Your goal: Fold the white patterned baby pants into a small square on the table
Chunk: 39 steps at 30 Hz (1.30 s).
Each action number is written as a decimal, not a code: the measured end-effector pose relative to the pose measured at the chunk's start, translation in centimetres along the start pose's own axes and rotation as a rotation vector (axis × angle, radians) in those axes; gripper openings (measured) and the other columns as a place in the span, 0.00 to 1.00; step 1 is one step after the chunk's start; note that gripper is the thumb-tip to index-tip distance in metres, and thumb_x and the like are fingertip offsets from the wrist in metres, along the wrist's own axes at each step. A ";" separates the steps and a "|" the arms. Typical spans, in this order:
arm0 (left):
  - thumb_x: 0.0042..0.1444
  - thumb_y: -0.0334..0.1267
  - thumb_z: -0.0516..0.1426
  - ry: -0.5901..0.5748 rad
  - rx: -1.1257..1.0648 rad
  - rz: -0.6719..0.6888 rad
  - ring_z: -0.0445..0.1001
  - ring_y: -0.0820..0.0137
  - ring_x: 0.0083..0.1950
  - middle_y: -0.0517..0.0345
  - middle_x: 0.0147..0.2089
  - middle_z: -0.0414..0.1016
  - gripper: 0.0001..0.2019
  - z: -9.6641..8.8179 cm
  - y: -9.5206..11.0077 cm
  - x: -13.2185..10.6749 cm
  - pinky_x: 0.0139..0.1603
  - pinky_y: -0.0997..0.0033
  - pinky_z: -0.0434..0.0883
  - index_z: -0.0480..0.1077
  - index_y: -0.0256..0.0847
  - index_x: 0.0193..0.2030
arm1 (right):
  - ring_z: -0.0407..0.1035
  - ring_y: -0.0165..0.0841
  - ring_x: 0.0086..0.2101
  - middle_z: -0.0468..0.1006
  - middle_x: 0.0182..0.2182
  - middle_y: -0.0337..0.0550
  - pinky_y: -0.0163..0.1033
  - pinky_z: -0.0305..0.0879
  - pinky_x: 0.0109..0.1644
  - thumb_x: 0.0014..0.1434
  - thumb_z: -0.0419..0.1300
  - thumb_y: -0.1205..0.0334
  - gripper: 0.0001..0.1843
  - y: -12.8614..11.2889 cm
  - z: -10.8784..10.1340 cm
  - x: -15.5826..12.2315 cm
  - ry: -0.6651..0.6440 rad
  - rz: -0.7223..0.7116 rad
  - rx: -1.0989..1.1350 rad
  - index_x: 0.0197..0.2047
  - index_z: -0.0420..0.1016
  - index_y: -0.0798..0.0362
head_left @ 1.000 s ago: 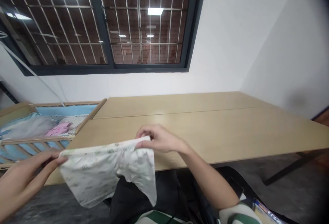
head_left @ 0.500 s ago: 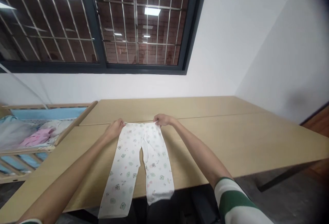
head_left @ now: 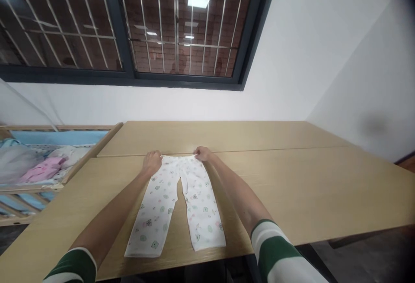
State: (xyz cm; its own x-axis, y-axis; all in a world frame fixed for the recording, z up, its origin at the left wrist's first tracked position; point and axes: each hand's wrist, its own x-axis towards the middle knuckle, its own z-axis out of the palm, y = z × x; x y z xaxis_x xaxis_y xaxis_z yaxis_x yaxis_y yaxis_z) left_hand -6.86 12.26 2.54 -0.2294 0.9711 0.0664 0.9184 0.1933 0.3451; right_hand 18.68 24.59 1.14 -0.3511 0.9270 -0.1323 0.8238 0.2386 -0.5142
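A pair of small white baby trousers (head_left: 177,203) with a green and pink print lies flat on the light wooden table (head_left: 292,179), waistband away from me, legs pointing toward me. My left hand (head_left: 152,161) grips the left corner of the waistband with fingers curled. At the right corner of the waistband, my right hand (head_left: 202,153) pinches the fabric. Both forearms reach out over the table, with green and white striped sleeves showing near me.
A wooden cot (head_left: 48,162) with blue lining stands against the table's left side, holding pink clothes (head_left: 42,170) and pale ones. A barred window (head_left: 129,27) fills the wall behind. White walls close the back and right.
A second ago both hands held the trousers bunched in the air near my lap. They have since spread them flat on the table, and the legs now lie fully on the tabletop.
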 end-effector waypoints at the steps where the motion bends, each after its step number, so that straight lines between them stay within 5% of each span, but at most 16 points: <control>1: 0.67 0.37 0.50 0.019 -0.011 0.018 0.69 0.53 0.63 0.37 0.58 0.72 0.13 -0.4 0.9 -0.6 0.60 0.58 0.65 0.69 0.36 0.54 | 0.74 0.30 0.35 0.81 0.37 0.42 0.36 0.71 0.42 0.59 0.68 0.69 0.07 0.1 0.0 0.1 0.004 0.002 0.004 0.42 0.78 0.59; 4: 0.68 0.40 0.48 0.001 -0.068 0.128 0.70 0.55 0.61 0.40 0.58 0.73 0.15 -0.7 4.5 -4.0 0.59 0.60 0.66 0.68 0.38 0.56 | 0.74 0.29 0.37 0.82 0.38 0.44 0.30 0.67 0.41 0.55 0.70 0.69 0.11 0.2 -0.6 0.4 0.036 0.003 0.019 0.43 0.80 0.59; 8: 0.65 0.55 0.52 -0.218 -0.169 0.364 0.77 0.61 0.39 0.53 0.37 0.79 0.17 1.2 10.0 -12.9 0.41 0.64 0.69 0.73 0.44 0.40 | 0.75 0.30 0.37 0.83 0.37 0.45 0.28 0.64 0.38 0.54 0.71 0.66 0.09 0.5 -1.7 0.2 0.054 0.017 0.029 0.40 0.82 0.59; 11: 0.65 0.60 0.49 -0.365 -0.193 0.576 0.79 0.55 0.37 0.45 0.31 0.78 0.25 3.2 13.1 -19.2 0.40 0.57 0.69 0.75 0.43 0.34 | 0.76 0.32 0.36 0.83 0.34 0.44 0.29 0.65 0.39 0.52 0.72 0.66 0.06 0.5 -2.0 -0.2 0.037 0.029 0.025 0.34 0.83 0.59; 16: 0.62 0.63 0.48 -0.439 -0.064 0.510 0.80 0.44 0.42 0.29 0.37 0.79 0.30 5.4 15.8 -23.1 0.40 0.46 0.68 0.80 0.41 0.38 | 0.76 0.32 0.38 0.82 0.36 0.44 0.37 0.71 0.46 0.58 0.69 0.67 0.04 0.3 -1.2 -0.9 0.033 0.040 0.016 0.34 0.79 0.59; 21: 0.62 0.55 0.51 -0.401 -0.136 0.473 0.81 0.51 0.42 0.33 0.37 0.81 0.20 5.9 16.0 -23.2 0.36 0.48 0.66 0.80 0.48 0.37 | 0.74 0.30 0.35 0.82 0.32 0.43 0.32 0.68 0.42 0.59 0.67 0.68 0.04 0.3 -0.6 -1.5 0.036 0.052 0.061 0.33 0.77 0.58; 29: 0.62 0.45 0.51 -0.428 -0.206 0.447 0.80 0.54 0.39 0.42 0.34 0.80 0.14 5.0 14.8 -23.4 0.43 0.54 0.68 0.75 0.43 0.32 | 0.71 0.29 0.32 0.80 0.29 0.41 0.29 0.62 0.35 0.55 0.66 0.70 0.04 -0.6 -0.5 -2.4 0.104 0.066 0.142 0.36 0.76 0.57; 34: 0.62 0.45 0.52 -0.439 -0.518 0.320 0.76 0.64 0.31 0.53 0.28 0.78 0.13 2.9 12.8 -23.8 0.35 0.65 0.66 0.67 0.44 0.28 | 0.69 0.27 0.32 0.79 0.34 0.41 0.28 0.61 0.33 0.55 0.66 0.69 0.09 -3.4 -1.4 -2.4 0.167 0.033 0.205 0.40 0.74 0.57; 39: 0.62 0.53 0.53 -0.404 -0.913 0.140 0.73 0.68 0.27 0.55 0.26 0.77 0.18 0.0 8.8 -25.3 0.29 0.69 0.65 0.66 0.44 0.27 | 0.68 0.26 0.28 0.77 0.31 0.39 0.28 0.61 0.30 0.56 0.66 0.67 0.15 -8.2 -0.6 -1.3 0.177 -0.008 0.272 0.46 0.71 0.58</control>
State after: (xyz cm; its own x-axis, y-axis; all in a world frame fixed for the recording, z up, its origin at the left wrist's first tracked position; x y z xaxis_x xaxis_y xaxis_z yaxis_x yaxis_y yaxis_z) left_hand 7.08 -10.64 3.89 0.1438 0.9843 -0.1028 0.2912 0.0572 0.9550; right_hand 12.66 21.64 5.99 -0.2541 0.9671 0.0099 0.6636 0.1818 -0.7257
